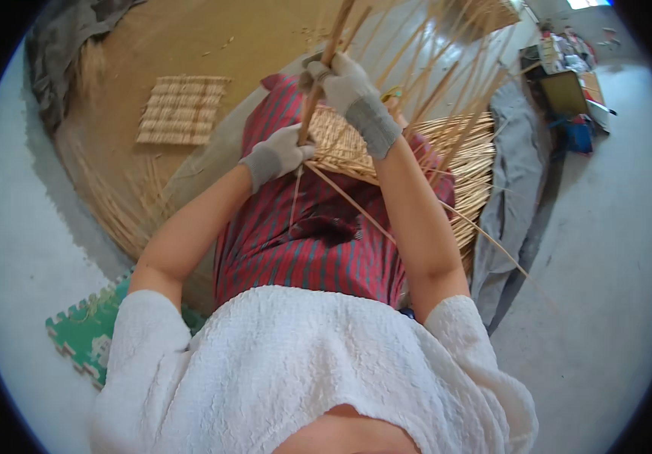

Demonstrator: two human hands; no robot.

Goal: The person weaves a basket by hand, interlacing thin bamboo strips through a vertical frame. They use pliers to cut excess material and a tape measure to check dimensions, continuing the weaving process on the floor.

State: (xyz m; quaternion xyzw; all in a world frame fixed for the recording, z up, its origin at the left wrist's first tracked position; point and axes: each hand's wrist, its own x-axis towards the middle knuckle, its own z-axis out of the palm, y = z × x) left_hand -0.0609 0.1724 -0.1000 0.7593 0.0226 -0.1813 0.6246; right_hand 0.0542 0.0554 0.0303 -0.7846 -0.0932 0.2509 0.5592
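Note:
A half-woven mat point(345, 144) of pale straw-coloured stalks lies across my lap, with long loose stalks point(435, 94) standing up from its far side. My right hand point(341, 82), in a light glove with a grey cuff, is closed around a long brown stalk point(336, 34). This stalk slants down to the mat's left corner. There my left hand point(284, 153), gloved alike, is closed around its lower end; the fingertips are partly hidden. Thin loose strands point(352, 203) trail from that corner over the red striped cloth point(303, 261) on my lap.
A small woven square point(182, 110) lies on the brown floor sheet at the far left, near loose stalks point(110, 208). More stalks point(473, 181) and a grey cloth point(515, 151) are at my right. A green foam mat point(84, 329) lies lower left; assorted items point(568, 83) stand far right.

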